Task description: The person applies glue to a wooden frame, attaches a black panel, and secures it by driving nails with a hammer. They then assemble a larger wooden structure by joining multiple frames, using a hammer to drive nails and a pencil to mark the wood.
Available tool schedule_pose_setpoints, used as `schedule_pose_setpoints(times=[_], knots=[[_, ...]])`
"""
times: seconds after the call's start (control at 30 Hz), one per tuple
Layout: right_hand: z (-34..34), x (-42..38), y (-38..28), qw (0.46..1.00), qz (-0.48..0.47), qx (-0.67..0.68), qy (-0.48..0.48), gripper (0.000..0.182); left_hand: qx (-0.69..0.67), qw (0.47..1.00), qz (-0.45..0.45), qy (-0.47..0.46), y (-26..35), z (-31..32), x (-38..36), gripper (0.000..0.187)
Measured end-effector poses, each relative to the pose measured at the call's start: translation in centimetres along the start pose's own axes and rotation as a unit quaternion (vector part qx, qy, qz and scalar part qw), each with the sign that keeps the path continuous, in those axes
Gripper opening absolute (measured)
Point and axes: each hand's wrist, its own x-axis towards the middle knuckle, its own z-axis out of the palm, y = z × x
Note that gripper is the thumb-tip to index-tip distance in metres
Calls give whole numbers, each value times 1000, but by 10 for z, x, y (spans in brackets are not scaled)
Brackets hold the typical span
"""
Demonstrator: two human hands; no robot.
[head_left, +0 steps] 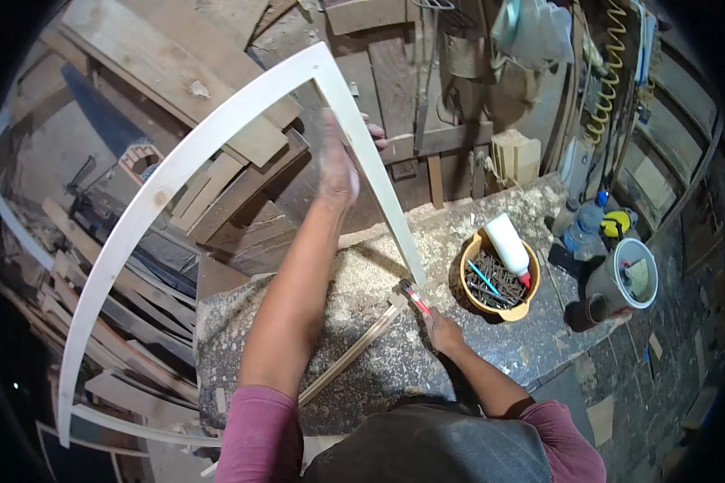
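A pale wooden frame [165,189] with a curved side and straight bars rises over the workbench [225,354]. My left hand [340,165] is closed round its straight upper bar, with fingertips showing on the far side; part of the hand is blurred. The lower end of that bar meets the bench near my right hand [445,332]. That hand grips a hammer [416,299] with a dark head and red on the handle, the head close beside the bar's end. A thin wooden strip [350,354] slants across the bench below.
To the right sits a yellow bowl [520,311] of nails, with a white glue bottle [507,244] and blue pen inside. Beyond it stand a grey bucket [616,278], a dark cup [586,312] and a water bottle [586,232]. Boards [161,72] and a handsaw [101,109] fill the left.
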Motion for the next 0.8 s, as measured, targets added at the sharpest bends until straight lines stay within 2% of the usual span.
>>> schedule_pose_setpoints(times=[0.03, 0.07, 0.2, 0.33, 0.4, 0.5, 0.57, 0.73, 0.8], knots=[[0, 0, 1, 1000, -4, -1, 2, 33, 8, 1000, -10, 15, -6, -1, 2, 86], [1, -1, 1, 1000, -7, -3, 0, 34, 7, 1000, -22, 15, -9, 0, 3, 86], [-3, 1, 0, 1000, -5, -2, -17, 36, 48, 994, -79, -56, -20, 7, -2, 86], [0, 4, 3, 1000, -1, 0, -15, 38, -2, 984, -114, -139, -32, 17, -10, 87], [0, 7, 3, 1000, -6, 2, -30, 38, 29, 988, -116, -98, -30, 25, -15, 87], [-21, -3, -16, 1000, 2, 0, -14, 40, 24, 987, -108, -119, -28, 27, -15, 87], [-27, -5, -22, 1000, -3, -18, -11, 40, 21, 989, -105, -100, -24, 30, -16, 88], [-23, -4, -13, 998, -3, -57, -14, 39, 34, 991, -99, -80, -20, 36, -20, 90], [-23, -5, -11, 1000, -10, -23, -1, 35, 22, 990, -105, -87, -17, 39, -21, 90]])
